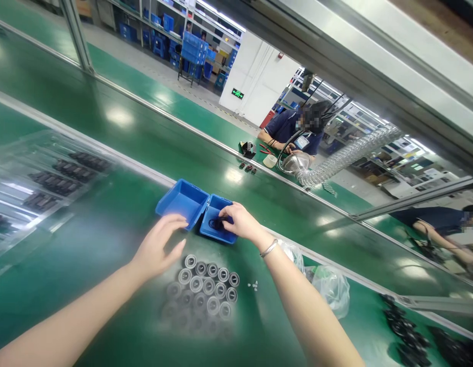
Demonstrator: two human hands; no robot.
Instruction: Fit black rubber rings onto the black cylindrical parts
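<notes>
Two blue bins stand side by side on the green table. My right hand (236, 220) reaches into the right blue bin (221, 235), its fingers closed on black rings or cords (216, 223) inside. Near the front edge of the left blue bin (182, 199), my left hand (159, 247) hovers with thumb and fingers apart and nothing between them. Below the bins, several round metal-rimmed parts (208, 285) lie in rows; the nearest rows are blurred. Small white pieces (253, 286) lie to the right of the rows.
A clear tray (60, 178) with dark parts lies at the left. Plastic bags (330, 288) and black parts (404, 326) are at the right. Beyond the metal rail, a person (297, 130) works beside a flexible duct (351, 155); another person is at the far right.
</notes>
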